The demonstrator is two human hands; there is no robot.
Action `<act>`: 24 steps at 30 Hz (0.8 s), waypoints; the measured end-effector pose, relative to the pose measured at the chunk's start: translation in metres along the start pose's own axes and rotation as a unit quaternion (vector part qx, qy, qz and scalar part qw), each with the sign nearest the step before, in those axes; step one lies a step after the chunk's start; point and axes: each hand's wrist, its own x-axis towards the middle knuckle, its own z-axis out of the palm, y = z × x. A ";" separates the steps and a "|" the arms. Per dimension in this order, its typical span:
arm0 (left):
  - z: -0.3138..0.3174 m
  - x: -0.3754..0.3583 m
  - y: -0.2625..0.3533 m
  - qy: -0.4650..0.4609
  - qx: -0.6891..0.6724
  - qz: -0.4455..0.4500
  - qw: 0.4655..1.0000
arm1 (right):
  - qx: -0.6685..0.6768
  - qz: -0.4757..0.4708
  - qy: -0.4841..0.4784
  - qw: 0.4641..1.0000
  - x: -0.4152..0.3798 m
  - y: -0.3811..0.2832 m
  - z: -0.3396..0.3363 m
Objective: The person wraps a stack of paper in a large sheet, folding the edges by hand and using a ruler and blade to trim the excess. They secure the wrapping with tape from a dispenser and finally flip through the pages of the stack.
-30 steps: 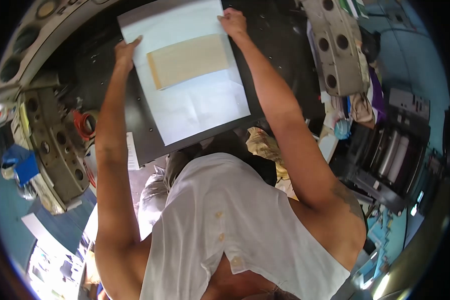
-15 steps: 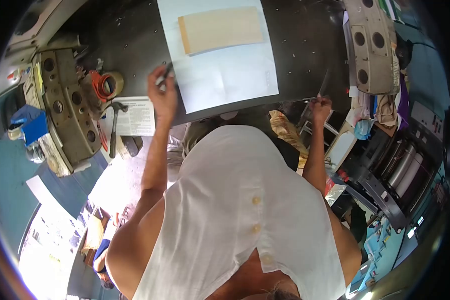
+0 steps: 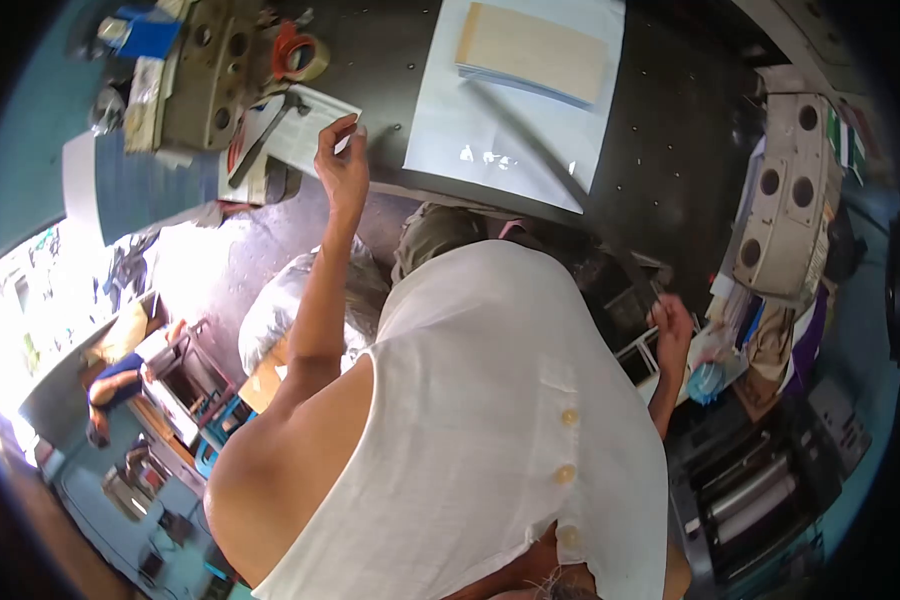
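Note:
My left hand (image 3: 342,165) is raised at the table's front edge, beside a printed sheet (image 3: 315,125); its fingers are bent and apart from the thumb, with nothing visible between them. My right hand (image 3: 672,322) is closed on one end of a long, dark, thin strip (image 3: 540,150), blurred by motion. The strip reaches up and left across a white sheet (image 3: 440,130) on the dark table (image 3: 660,130). A tan-topped stack of paper (image 3: 535,50) lies on the white sheet. Small white marks show near the sheet's lower edge.
A hammer (image 3: 260,145) lies over the printed sheet, near an orange tape dispenser (image 3: 298,52). Metal housings with round holes stand at left (image 3: 205,80) and right (image 3: 785,200). A dark machine (image 3: 760,500) is at lower right; another person (image 3: 115,390) is at far left.
The view has turned and shifted. The strip, upright at the right before, now slants across the white sheet. The dark item at my left hand no longer shows, and its fingers have spread.

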 end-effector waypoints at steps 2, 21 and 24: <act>-0.003 -0.004 0.002 0.029 0.026 -0.004 0.999 | -0.034 -0.033 -0.081 0.996 0.056 -0.021 0.020; 0.035 0.035 -0.070 -0.177 0.255 0.231 0.922 | -0.371 -0.293 0.059 0.879 0.176 -0.017 0.093; 0.030 0.034 -0.074 -0.179 0.214 0.253 0.926 | -0.392 -0.361 0.110 0.839 0.162 -0.014 0.098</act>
